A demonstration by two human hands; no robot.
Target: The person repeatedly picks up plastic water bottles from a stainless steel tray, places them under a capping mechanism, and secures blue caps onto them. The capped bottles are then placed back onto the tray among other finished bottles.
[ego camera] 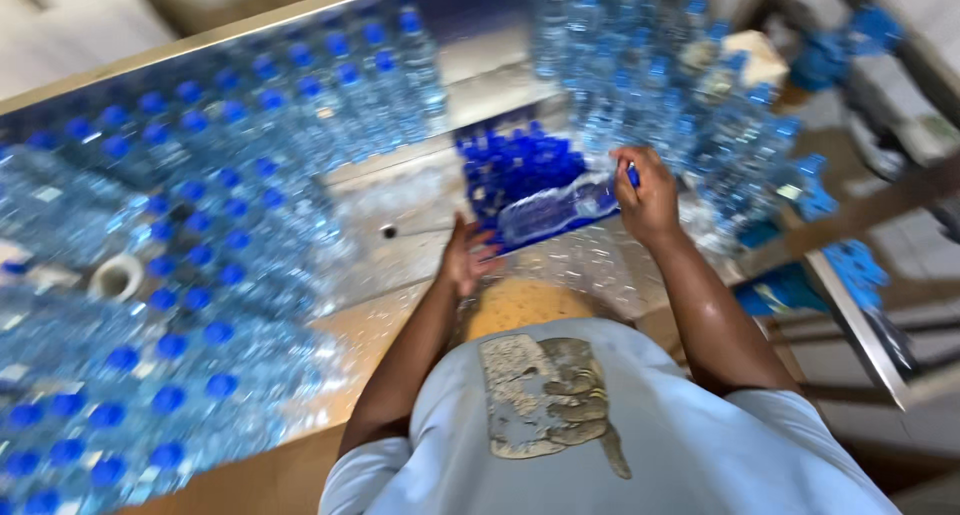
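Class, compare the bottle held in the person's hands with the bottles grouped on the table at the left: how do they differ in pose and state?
1. The held bottle lies on its side; the grouped bottles stand upright, caps up.
2. The held bottle is single, its cap end gripped by the right hand with the left hand at its base; the grouped bottles are packed together, untouched.

Both are clear plastic with blue caps.

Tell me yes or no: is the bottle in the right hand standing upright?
No: the right hand grips the bottle at its blue-capped end, and it lies sideways toward the left hand.
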